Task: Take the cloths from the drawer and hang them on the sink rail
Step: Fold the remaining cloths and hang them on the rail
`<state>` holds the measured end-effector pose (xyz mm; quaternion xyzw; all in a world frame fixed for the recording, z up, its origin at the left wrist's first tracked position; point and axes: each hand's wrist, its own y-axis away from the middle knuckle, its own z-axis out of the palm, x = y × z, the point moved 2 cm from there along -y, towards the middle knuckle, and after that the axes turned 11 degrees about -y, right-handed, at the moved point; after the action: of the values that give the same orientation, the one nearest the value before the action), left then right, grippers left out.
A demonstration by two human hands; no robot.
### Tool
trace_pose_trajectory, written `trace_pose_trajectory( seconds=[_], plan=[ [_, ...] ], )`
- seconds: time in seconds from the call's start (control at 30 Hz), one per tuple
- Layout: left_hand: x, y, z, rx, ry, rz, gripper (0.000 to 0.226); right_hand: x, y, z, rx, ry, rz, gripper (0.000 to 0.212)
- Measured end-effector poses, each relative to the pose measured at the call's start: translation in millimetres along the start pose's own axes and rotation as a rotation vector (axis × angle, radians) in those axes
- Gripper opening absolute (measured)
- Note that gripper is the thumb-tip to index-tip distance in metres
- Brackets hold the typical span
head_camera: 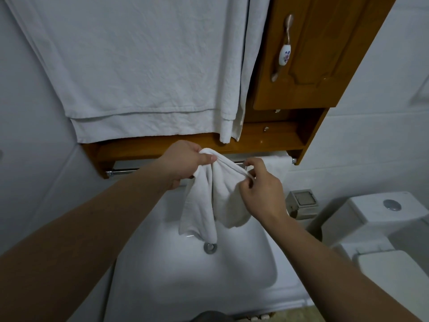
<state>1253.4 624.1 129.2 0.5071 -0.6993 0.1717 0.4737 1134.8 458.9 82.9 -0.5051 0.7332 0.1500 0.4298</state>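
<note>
Head view: both hands, left hand (183, 162) and right hand (260, 187), pinch a white cloth (213, 194) at the rail (125, 170) above the sink (185, 270). Another cloth (277, 165) already hangs there; drawer out of sight.

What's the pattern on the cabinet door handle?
A small blue and red floral motif on the white handle, seen in the head view.

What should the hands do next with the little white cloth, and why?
Probably lift the cloth over the rail and let it drape. Both the left hand and right hand pinch its top edge right at the rail, and it hangs bunched above the sink.
</note>
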Motion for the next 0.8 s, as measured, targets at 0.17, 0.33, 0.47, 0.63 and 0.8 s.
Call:
trace_pose_trajectory(
  seconds=[0.17, 0.33, 0.47, 0.63, 0.8],
  plan=[
    [-7, -5, -8, 0.053, -0.045, -0.036, 0.032, 7, 8, -9, -0.111, -0.067, -0.066, 0.039],
    [-14, -8, -14, 0.083, -0.09, -0.062, 0.031, -3, 13, -25, -0.308, -0.191, -0.06, 0.046],
    [-19, -10, -20, 0.107, -0.084, -0.119, 0.025, -11, 23, -34, -0.433, -0.305, -0.076, 0.039],
    [-16, -8, -9, 0.101, -0.167, -0.07, 0.035, -28, 21, -37, -0.472, -0.447, -0.08, 0.039],
    [-9, -2, -7, 0.096, -0.205, -0.069, 0.033, -44, 11, -44, -0.599, -0.746, -0.067, 0.046]
  ],
)
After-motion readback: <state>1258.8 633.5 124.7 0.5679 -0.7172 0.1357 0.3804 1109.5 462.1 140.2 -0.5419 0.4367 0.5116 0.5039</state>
